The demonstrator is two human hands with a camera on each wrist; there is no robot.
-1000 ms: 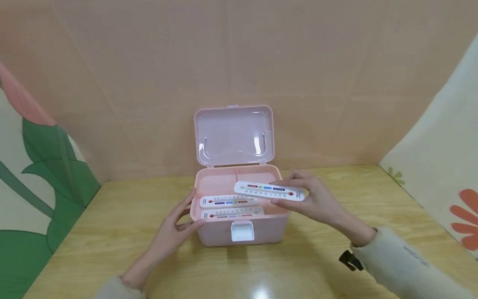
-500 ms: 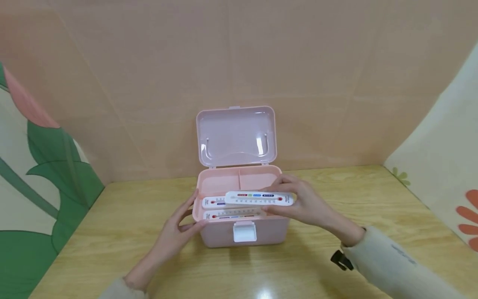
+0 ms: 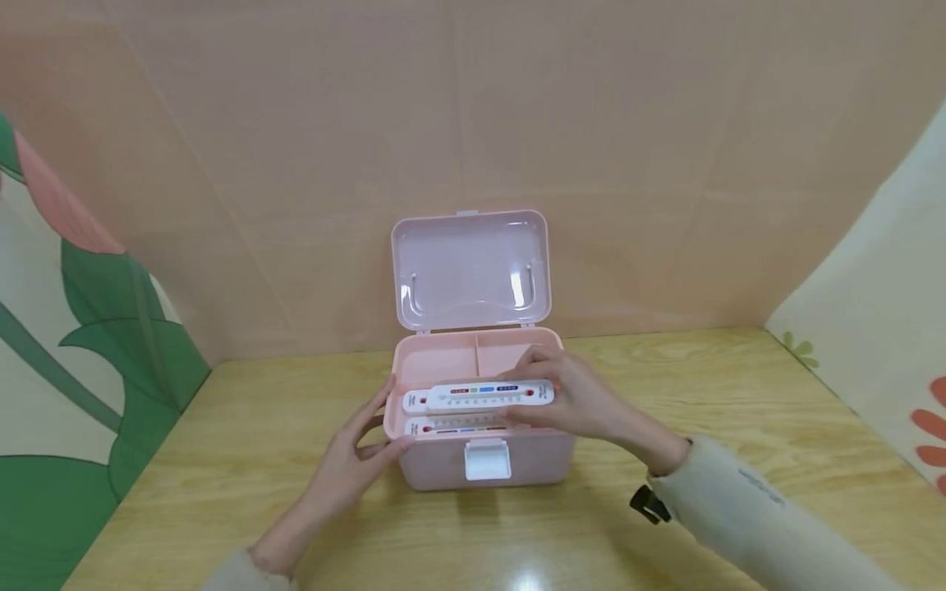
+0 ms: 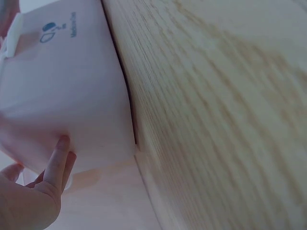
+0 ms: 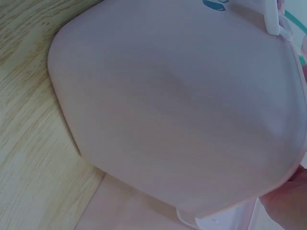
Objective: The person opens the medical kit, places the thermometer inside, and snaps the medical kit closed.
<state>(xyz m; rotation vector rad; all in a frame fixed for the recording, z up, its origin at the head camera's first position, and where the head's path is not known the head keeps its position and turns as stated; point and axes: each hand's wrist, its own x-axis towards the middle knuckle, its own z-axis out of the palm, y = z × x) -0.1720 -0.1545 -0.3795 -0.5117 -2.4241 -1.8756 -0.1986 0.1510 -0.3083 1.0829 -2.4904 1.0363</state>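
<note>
In the head view a pink lidded box stands with its lid up. My right hand pinches the right end of a white thermometer with coloured labels, low over the box's opening. Beneath it, a second white thermometer lies mostly covered. Along the front wall lies a third thermometer, its right end behind my right fingers. My left hand rests on the box's left side, thumb at the front rim. The left wrist view shows straight fingers touching the side wall.
A white latch hangs on the box's front. Partitions divide its inside at the back. The wooden table meets a covered wall behind. A black clip-like piece hangs by the right sleeve.
My right hand has carried the thermometer left and slightly down, over the rear one in the box. My left hand stays on the box's left side.
</note>
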